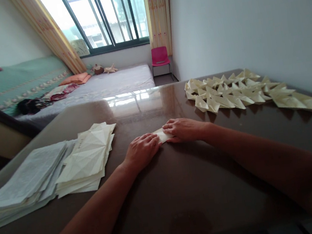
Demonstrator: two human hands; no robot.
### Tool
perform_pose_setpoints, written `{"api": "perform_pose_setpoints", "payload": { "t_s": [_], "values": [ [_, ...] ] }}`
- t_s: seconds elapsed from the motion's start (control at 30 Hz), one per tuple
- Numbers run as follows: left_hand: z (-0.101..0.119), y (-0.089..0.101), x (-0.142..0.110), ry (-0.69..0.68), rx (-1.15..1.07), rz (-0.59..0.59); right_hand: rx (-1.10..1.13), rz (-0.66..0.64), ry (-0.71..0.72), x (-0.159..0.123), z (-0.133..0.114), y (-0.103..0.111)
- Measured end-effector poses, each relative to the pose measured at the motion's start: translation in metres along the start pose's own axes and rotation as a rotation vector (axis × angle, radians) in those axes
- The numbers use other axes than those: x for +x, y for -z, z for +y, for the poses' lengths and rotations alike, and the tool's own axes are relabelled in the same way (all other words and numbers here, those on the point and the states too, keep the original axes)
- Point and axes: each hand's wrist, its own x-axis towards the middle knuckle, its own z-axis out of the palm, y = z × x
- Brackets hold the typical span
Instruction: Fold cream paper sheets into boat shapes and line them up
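A small folded piece of cream paper (162,134) lies on the dark glossy table (183,190), mostly covered by both hands. My left hand (141,150) lies palm down on its left end with the fingers flat and close together. My right hand (185,129) presses on its right end, fingers stretched out flat. Only a small strip of the paper shows between the two hands.
A stack of creased cream sheets (87,157) and a pile of printed pages (25,181) lie at the left. Several folded paper boats (242,93) are spread at the far right. A bed (102,86), a pink chair (160,56) and a window stand beyond.
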Motion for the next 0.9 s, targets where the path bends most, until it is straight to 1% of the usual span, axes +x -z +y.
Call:
{"api": "perform_pose_setpoints", "payload": {
  "t_s": [0.07,0.13,0.27,0.37,0.43,0.5,0.57,0.63,0.7,0.8,0.83,0.9],
  "values": [
    [-0.001,0.0,-0.001,0.001,-0.004,0.0,-0.048,-0.05,0.004,0.001,-0.002,0.001],
    [-0.002,-0.001,-0.001,0.013,0.009,0.002,-0.066,-0.067,0.002,0.001,-0.003,0.001],
    [-0.003,-0.001,0.0,0.027,0.005,0.055,0.038,-0.008,-0.063,-0.001,0.001,0.005],
    [-0.003,0.003,-0.001,0.078,-0.101,0.139,0.278,0.085,-0.157,-0.004,0.007,0.012],
    [-0.002,0.006,-0.002,0.182,-0.225,0.226,0.514,0.175,-0.209,-0.004,0.011,0.015],
    [-0.001,0.009,-0.002,0.303,-0.416,0.291,0.744,0.256,-0.249,-0.002,0.013,0.013],
    [0.0,0.009,-0.002,0.388,-0.627,0.281,0.913,0.297,-0.3,0.001,0.015,0.006],
    [-0.003,0.007,-0.002,0.42,-0.743,0.239,0.994,0.288,-0.365,0.004,0.016,-0.003],
    [-0.008,0.005,-0.003,0.391,-0.681,0.215,0.958,0.241,-0.423,0.007,0.016,-0.012],
    [-0.016,0.0,-0.004,0.233,-0.453,0.171,0.765,0.214,-0.51,0.008,0.015,-0.02],
    [-0.018,-0.002,-0.005,0.178,-0.404,0.144,0.714,0.219,-0.533,0.008,0.014,-0.02],
    [-0.019,-0.004,-0.005,0.097,-0.368,0.093,0.684,0.225,-0.565,0.008,0.013,-0.021]
  ]
}}
